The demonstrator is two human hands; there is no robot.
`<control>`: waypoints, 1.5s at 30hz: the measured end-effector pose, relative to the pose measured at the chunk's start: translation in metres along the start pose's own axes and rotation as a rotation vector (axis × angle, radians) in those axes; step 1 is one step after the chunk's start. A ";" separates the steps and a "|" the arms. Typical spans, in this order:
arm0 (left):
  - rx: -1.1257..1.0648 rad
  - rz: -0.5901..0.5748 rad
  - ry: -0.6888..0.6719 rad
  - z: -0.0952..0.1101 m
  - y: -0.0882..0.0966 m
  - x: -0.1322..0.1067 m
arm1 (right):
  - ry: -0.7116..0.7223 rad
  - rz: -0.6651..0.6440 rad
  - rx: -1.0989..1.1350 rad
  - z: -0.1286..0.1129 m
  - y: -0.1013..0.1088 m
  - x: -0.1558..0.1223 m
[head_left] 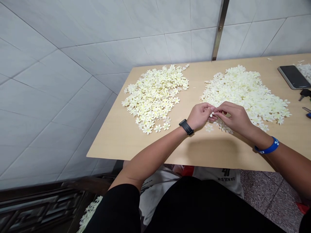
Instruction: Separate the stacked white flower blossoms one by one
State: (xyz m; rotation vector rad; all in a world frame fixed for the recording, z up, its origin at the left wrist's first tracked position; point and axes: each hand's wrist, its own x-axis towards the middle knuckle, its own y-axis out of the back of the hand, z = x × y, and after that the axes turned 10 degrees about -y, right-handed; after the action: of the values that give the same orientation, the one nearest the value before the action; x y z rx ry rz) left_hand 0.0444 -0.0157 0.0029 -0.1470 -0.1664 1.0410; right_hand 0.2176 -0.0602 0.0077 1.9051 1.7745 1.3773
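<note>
Between the fingertips of both hands is a small white artificial flower (211, 114), mostly hidden by the fingers. My left hand (199, 116), with a black band at the wrist, is closed in a pinch on it. My right hand (234, 117), a blue wristband below it, pinches at the same flower from the right. Both hands are over the near left edge of a large pile of pale flowers (243, 92). Another pile of pale flowers with yellowish centres (155, 97) lies to the left, apart from my hands.
A phone (294, 77) lies on the tan tabletop (191, 149) at the far right, with keys (305, 94) nearer me. Small white pieces (305, 69) lie beyond the phone. Tiled walls border the table's back and left. More flowers (91, 212) show low at the left.
</note>
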 end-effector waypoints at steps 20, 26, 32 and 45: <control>0.038 -0.048 -0.019 -0.001 0.002 0.000 | -0.034 0.007 0.009 0.004 0.001 0.001; 0.001 -0.036 0.002 -0.001 0.001 0.002 | 0.086 0.014 -0.060 0.005 0.001 0.002; -0.042 -0.006 0.107 0.006 0.000 0.003 | 0.231 0.017 -0.156 0.008 0.001 0.003; -0.124 -0.107 0.087 0.000 0.005 0.006 | 0.032 0.062 -0.120 0.006 0.002 0.004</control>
State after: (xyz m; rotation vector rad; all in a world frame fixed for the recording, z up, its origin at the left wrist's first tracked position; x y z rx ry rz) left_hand 0.0429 -0.0084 0.0027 -0.2920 -0.1580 0.9159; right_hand 0.2227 -0.0550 0.0074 1.9005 1.6194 1.5076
